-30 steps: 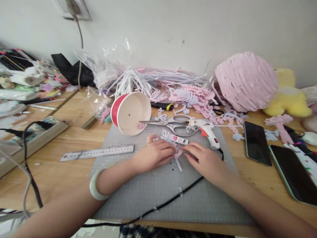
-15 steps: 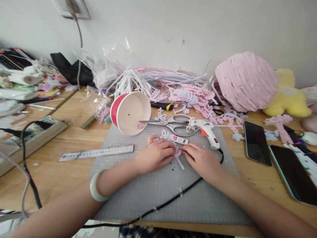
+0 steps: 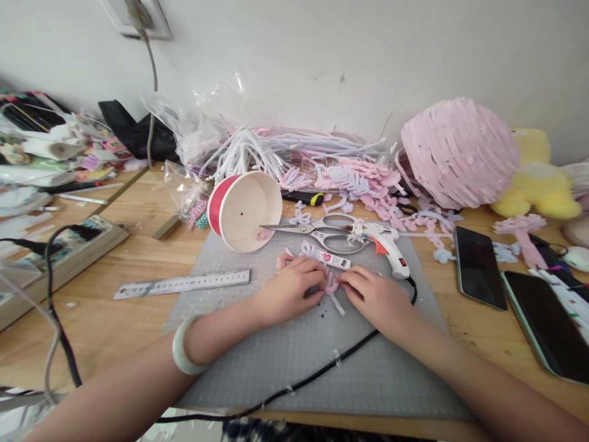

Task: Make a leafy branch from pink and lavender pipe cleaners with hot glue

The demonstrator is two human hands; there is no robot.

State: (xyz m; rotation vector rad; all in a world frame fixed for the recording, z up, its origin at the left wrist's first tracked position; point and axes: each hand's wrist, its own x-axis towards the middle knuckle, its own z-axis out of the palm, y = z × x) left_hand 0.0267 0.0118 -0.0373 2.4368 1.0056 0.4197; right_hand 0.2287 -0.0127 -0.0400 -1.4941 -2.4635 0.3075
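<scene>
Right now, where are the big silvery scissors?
In the head view, the scissors lie above the hands, between the paper cup and the glue gun.

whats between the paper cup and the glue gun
Open scissors lie between the paper cup and the glue gun, with a lilac fuzzy piece behind their blades, as the head view shows.

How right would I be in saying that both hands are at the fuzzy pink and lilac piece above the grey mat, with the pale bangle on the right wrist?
The wrist is wrong: the head view shows the pale bangle on the left one. The left hand and right hand are indeed at the fuzzy piece above the grey mat.
</scene>
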